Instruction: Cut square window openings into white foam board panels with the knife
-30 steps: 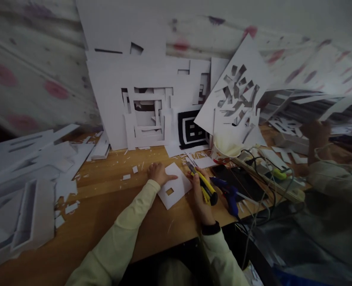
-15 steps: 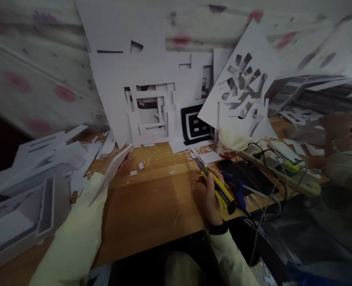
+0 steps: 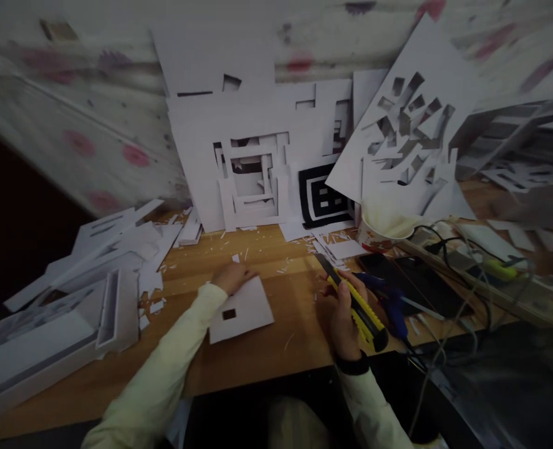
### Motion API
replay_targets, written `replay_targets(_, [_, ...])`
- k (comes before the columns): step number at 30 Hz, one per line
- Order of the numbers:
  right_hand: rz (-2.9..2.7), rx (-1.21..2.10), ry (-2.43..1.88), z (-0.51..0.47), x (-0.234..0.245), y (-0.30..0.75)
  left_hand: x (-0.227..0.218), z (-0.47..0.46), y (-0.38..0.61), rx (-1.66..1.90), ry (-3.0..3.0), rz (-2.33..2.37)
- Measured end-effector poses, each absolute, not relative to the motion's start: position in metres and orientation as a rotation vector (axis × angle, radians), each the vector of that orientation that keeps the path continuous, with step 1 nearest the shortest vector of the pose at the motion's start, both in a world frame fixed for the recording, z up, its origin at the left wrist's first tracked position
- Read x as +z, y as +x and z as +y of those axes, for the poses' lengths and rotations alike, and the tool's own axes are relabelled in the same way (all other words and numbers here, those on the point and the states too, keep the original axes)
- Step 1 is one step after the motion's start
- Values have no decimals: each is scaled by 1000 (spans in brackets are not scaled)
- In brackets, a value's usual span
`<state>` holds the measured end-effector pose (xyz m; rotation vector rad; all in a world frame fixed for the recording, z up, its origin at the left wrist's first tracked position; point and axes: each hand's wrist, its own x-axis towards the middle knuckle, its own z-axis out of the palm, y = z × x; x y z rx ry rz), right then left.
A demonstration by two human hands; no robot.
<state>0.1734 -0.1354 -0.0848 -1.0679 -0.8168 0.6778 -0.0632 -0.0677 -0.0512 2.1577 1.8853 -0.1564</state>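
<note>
My left hand (image 3: 230,278) is at the far edge of a small white board piece (image 3: 252,312), which lies nearly flat on the table and has one small square hole. The fingers appear closed on that edge, though some are hidden. In my right hand (image 3: 348,312) is a yellow and black utility knife (image 3: 361,307), its blade pointing away and to the left. The knife is held above the table, apart from the board piece. A blue glue gun (image 3: 393,312) lies just right of this hand.
Cut-out white boards (image 3: 252,112) lean against the patterned cloth at the back. A paper tub (image 3: 379,234), dark phones (image 3: 411,280) and a power strip (image 3: 514,290) with tangled cables are at right. White box-like pieces (image 3: 121,312) stand left; scraps litter the wooden table (image 3: 299,349).
My left hand has brought the board piece right and toward me, from upright to nearly flat on the table. My right hand still holds the knife. The view has shifted left.
</note>
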Motion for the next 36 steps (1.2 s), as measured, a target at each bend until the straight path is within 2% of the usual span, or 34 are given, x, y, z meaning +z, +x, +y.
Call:
replay_targets(6, [-842,655,-1142,-135,-90,178,-46,-6,21,-80,2225,1758])
replay_targets(12, [-869,636,-1193,-139,-94,181,-25,11,-16,56,2275,1741])
replay_targets(22, [-1153,721,-1282,-133,-90,168,-74,-21,-9,144,2242,1612])
replay_targets(29, [-1349,665,-1436,-116,-101,156,-88,-19,-10,239,2284,1551])
replay_targets(36, [-1364,588,-1487,-113,-111,149,-87,-20,-2,141,2258,1629])
